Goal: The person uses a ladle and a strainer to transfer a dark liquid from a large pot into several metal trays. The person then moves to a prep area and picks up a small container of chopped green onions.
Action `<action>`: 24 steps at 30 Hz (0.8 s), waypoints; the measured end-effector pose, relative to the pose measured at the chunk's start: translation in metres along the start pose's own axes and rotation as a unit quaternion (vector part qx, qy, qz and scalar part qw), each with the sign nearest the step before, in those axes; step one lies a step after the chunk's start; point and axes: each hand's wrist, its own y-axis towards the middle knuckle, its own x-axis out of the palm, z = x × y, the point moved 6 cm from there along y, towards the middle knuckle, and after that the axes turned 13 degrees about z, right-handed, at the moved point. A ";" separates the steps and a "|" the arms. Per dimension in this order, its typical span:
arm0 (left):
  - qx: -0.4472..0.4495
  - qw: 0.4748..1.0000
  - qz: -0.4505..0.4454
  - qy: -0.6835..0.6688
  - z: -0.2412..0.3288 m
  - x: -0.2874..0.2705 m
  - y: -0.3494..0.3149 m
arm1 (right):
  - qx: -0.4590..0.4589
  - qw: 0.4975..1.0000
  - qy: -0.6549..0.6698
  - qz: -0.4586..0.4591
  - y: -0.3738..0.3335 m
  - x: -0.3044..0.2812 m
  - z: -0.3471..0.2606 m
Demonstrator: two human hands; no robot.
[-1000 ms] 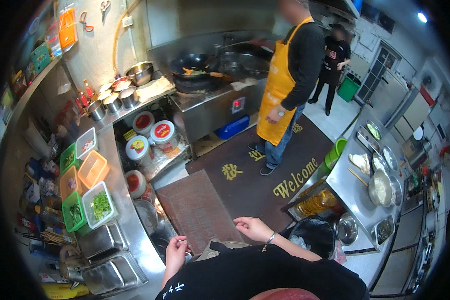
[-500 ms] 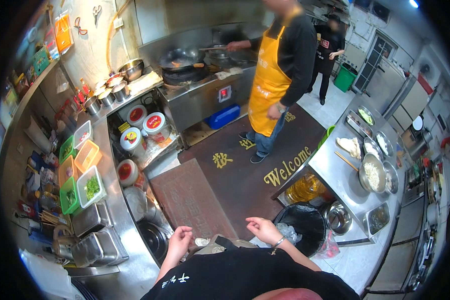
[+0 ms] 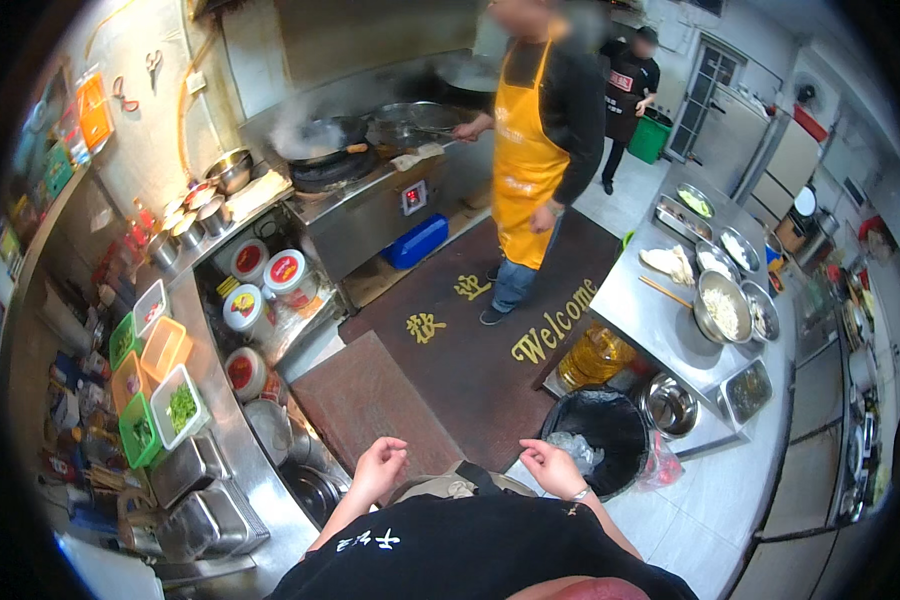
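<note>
Both my hands are raised in front of my black shirt, apart from each other. My left hand [image 3: 381, 468] is loosely bent, its fingertips pointing inward, with nothing visible in it. My right hand [image 3: 554, 468] has its fingers extended inward and also looks empty; a bracelet circles its wrist. Below and between them is a beige and dark item [image 3: 470, 482] at my waist. Nearest to my right hand stands a bin lined with a black bag [image 3: 625, 425], clear plastic inside. Lidded pots [image 3: 315, 492] sit on the low shelf beside my left hand.
On the left counter are plastic tubs of chopped greens [image 3: 181, 408] and steel pans [image 3: 210, 522]. A person in a yellow apron [image 3: 532, 150] stands by a steaming wok [image 3: 320, 142]. The right table holds a bowl of pale shreds [image 3: 722, 308]. Another person [image 3: 630, 90] stands farther back.
My view has shifted slightly, so the room sits further left. My right hand has moved rightward, widening the gap between my hands. More steam rises at the wok, and the cook's arm has moved.
</note>
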 end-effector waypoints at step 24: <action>0.035 0.951 -0.278 0.131 0.030 0.116 0.062 | 0.178 0.961 -0.070 0.198 -0.131 -0.034 0.040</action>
